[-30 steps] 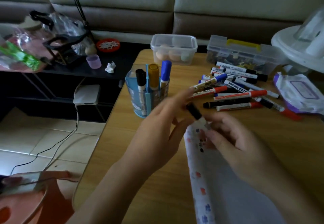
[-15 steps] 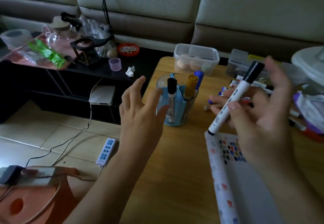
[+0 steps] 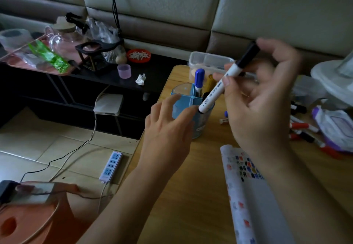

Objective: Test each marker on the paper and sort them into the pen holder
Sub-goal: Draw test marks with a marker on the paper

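Above the wooden table (image 3: 191, 196), the right hand (image 3: 261, 110) pinches a white marker (image 3: 225, 83) between thumb and fingers, dark cap uppermost, lower end over the rim of the blue pen holder (image 3: 200, 125). The left hand (image 3: 168, 129) holds nothing, fingers straight and spread, fingertips at the holder's near side; contact unclear. The paper (image 3: 254, 196) lies beneath the right wrist

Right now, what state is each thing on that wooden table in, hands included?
Dark-capped white marker, capped, tilted, gripped by right hand.
Blue plastic pen holder, upright, partly filled.
Blue-capped marker, standing in holder.
Left hand, open, fingers by the holder.
White paper sheet, on table, bearing colour marks.
Clear plastic box, lid on.
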